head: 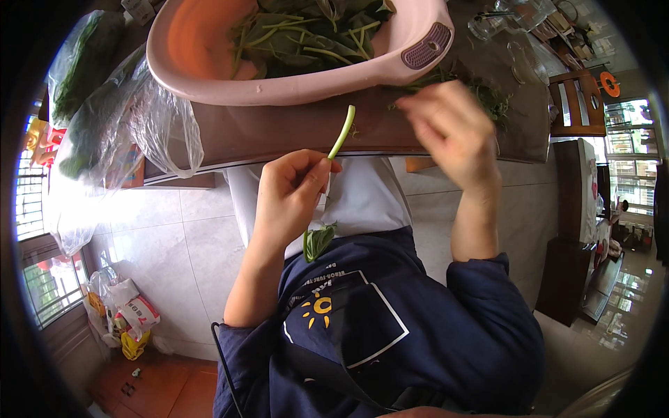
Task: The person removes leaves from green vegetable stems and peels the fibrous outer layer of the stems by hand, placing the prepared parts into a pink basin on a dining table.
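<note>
A pale green leafy-vegetable stem point(342, 133) is pinched between the thumb and fingers of my left hand point(292, 196), its bare end pointing up over the table edge. Below that hand hang green leaves point(319, 243), in front of my shirt. My right hand point(457, 130), blurred, is raised over the table beside a pile of green trimmings point(488, 99). Its fingertips are close together near a small green scrap; whether they grip it is unclear. Beyond both hands, a pink plastic basin point(292, 89) holds many leafy greens point(313, 44) with cut stems.
The brown table point(251, 125) has its near edge above my lap. Clear plastic bags of green vegetables point(83, 68) lie at the left. Glassware point(491, 26) stands at the far right, near a wooden chair point(575, 102). More bags point(125, 308) sit low at the left.
</note>
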{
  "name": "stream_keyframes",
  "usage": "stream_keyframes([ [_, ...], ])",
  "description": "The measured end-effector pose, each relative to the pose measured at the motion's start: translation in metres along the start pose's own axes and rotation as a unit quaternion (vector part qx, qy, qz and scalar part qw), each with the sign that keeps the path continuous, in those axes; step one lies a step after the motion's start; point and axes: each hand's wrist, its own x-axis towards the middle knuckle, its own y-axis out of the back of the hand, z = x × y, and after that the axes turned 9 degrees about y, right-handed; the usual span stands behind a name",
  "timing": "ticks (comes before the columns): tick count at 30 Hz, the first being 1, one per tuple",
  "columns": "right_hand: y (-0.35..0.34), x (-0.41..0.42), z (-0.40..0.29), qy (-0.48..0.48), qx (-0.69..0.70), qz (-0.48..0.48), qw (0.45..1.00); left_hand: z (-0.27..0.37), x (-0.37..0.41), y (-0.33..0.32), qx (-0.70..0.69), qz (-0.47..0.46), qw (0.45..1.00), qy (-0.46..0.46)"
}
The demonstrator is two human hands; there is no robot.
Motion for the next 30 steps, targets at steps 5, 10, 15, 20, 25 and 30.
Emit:
stream_keyframes([
  [5, -0.040, 0.009, -0.024, 0.142, 0.088, -0.034, 0.985, -0.003, 0.006, -0.003, 0.053, 0.003, 0.998, -0.023],
  [10, -0.039, 0.011, -0.024, 0.116, 0.128, -0.033, 0.985, 0.004, 0.002, 0.000, 0.014, -0.018, 0.998, -0.052],
  [15, -0.042, 0.008, -0.026, 0.031, 0.228, 0.035, 0.973, 0.004, -0.001, 0.009, -0.043, -0.071, 0.992, -0.095],
  [20, -0.051, 0.004, -0.040, -0.095, 0.359, 0.100, 0.923, 0.008, -0.004, -0.001, -0.128, -0.074, 0.983, -0.107],
  [25, -0.050, 0.001, -0.050, -0.251, 0.608, 0.160, 0.736, 0.002, -0.007, -0.012, -0.135, -0.055, 0.979, -0.140],
  [30, -0.037, 0.010, -0.053, -0.217, 0.691, 0.216, 0.655, -0.005, -0.010, -0.014, -0.044, -0.030, 0.989, -0.135],
])
